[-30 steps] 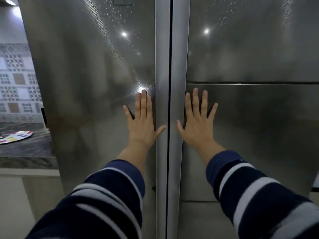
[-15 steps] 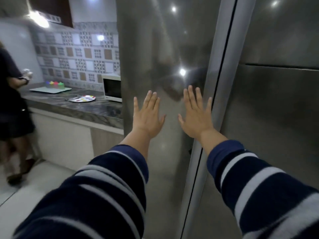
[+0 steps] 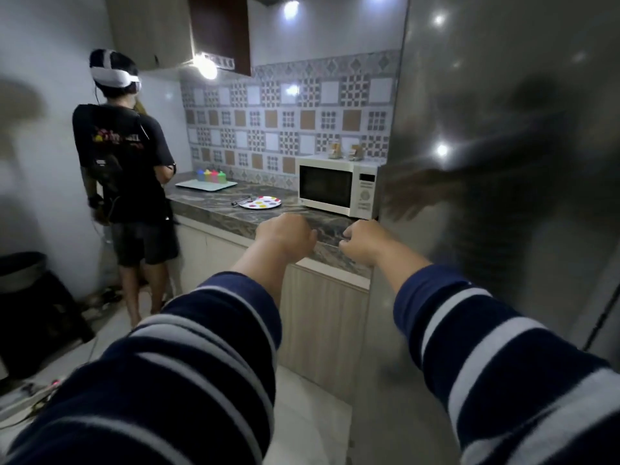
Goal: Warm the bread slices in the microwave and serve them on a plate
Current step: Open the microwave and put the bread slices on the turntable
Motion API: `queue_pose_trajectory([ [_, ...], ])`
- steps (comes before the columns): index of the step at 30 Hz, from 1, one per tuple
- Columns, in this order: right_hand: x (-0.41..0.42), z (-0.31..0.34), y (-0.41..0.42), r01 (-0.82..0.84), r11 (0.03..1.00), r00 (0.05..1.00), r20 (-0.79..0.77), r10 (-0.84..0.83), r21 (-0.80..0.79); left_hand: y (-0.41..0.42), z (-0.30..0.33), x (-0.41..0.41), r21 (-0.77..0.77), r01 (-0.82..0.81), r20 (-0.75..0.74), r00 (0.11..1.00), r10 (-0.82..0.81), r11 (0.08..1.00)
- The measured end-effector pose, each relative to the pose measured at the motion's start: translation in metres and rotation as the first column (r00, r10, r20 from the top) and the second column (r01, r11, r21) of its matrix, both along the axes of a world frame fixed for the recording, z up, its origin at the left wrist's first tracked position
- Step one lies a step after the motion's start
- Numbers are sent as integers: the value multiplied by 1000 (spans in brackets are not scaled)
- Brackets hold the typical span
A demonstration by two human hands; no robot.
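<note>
A white microwave with its door closed stands on the dark marble counter, against the fridge side. A white plate with coloured dots lies on the counter left of it, with a metal utensil beside it. Small bread-like items sit on top of the microwave, too small to make out. My left hand and my right hand hang in the air in front of the counter edge, fingers curled down, holding nothing.
The steel fridge fills the right side. Another person in a black shirt stands at the counter's far left. A tray with coloured cups sits at the back. A dark stool stands at left on the floor.
My view has swung left from the fridge doors to the counter. Both hands have come off the fridge and their fingers have curled from flat to closed.
</note>
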State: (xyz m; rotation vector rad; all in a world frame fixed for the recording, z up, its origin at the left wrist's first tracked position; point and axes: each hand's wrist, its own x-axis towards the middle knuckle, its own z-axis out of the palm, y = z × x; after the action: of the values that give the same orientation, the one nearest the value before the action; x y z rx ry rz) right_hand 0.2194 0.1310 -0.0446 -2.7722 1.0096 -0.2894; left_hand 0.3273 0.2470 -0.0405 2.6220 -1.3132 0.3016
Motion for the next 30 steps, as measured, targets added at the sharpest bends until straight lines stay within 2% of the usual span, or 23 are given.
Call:
queue_pose_trajectory([
  [4,69,-7,-9,38,995,999,-31,-35,94,-7,-6,74,48,27,-42,999,-25,999],
  [8,124,-13,-26,76,987,995,-72,-66,143,-29,-16,137,109,61,-147,988,-44,992],
  [14,197,-12,-79,166,967,967,-223,-121,195,-103,-26,220,212,130,-305,950,-61,969],
  [22,292,1,-201,225,918,957,-253,-145,326,-233,-16,316,190,140,-351,934,-66,972],
  [30,358,11,-324,296,930,952,-149,-268,219,-357,-3,394,148,219,-298,940,-168,964],
])
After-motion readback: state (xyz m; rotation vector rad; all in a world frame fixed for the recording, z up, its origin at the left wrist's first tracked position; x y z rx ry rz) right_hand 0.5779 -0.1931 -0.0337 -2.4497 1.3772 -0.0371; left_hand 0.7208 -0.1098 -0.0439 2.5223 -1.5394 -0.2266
